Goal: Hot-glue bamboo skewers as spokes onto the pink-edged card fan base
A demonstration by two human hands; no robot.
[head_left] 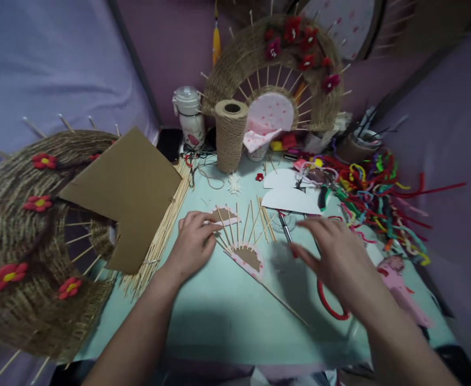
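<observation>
My left hand (195, 241) rests on the table with its fingers curled together at the upper end of a thin wooden stick (277, 300). This stick runs along the straight edge of a small half-round cardboard piece (248, 259) with pink-spotted cloth trim. Several shorter sticks fan out from its curved edge. A second trimmed half-round piece (225, 215) lies just beyond my left fingertips. My right hand (334, 254), slightly blurred, hovers over the right side, thumb and fingers apart with nothing between them. Near it lie a pen (285, 228) and red-handled scissors (331, 308), partly hidden by the hand.
A twine spool (231, 139) and a lidded bottle (191, 120) stand behind. Large twine-woven fans (227, 69) with flowers are at the back and left. Cardboard (134, 193) overlaps a stick bundle (166, 220). Colourful pipe cleaners (383, 187), white paper half-circles (291, 199) and a pink glue gun (404, 292) lie right.
</observation>
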